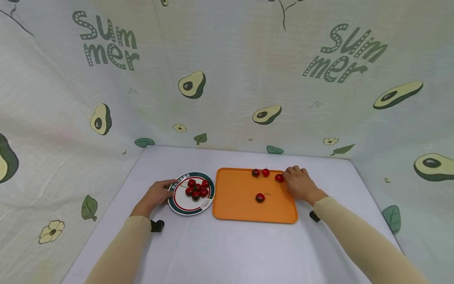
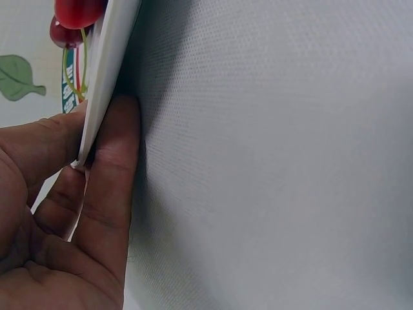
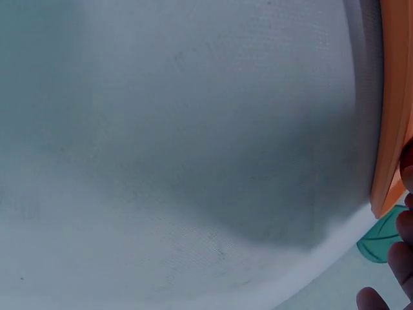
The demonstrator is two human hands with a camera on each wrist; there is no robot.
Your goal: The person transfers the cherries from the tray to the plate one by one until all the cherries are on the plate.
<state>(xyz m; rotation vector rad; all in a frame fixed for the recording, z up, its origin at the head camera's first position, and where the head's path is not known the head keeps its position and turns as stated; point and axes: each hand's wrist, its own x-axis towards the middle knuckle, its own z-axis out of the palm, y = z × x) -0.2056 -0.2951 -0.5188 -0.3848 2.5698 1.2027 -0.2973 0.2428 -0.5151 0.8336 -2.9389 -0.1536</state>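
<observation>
Cherries (image 1: 197, 187), glossy, on round plate (image 1: 179, 204)

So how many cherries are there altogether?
10 cherries visible: six clustered on the plate, four on the orange tray: two together by its far edge, one at the right hand, one nearer the tray's middle. More could hide in the cluster or behind the hand.

- Your head view: soft, even light; faint shadow on the table (image 1: 220, 252) beside your right sleeve (image 1: 365, 240).
- Your left wrist view: dark shadow along the plate (image 2: 111, 58).
- Your right wrist view: dimmer, bluish; broad soft-edged shadow, tray (image 3: 395, 97) bowed at frame edge.
</observation>
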